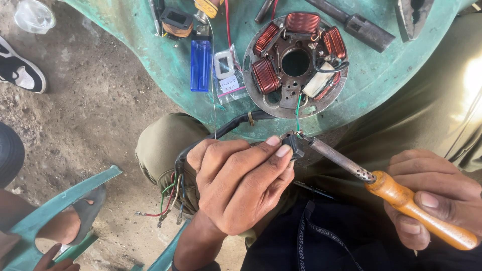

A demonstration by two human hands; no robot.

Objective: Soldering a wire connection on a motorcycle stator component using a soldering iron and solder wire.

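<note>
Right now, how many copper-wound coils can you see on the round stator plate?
4: left coil, upper-left coil, top coil and upper-right coil. The lower right of the stator plate is partly hidden by a white-wrapped part.

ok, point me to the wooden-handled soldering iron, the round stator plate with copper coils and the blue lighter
wooden-handled soldering iron (pixel 401 196): head view, on the orange wooden handle near its metal shaft.
round stator plate with copper coils (pixel 281 95): head view, on the bare grey plate below the centre hole.
blue lighter (pixel 200 70): head view, on the middle of its translucent blue body.
</note>
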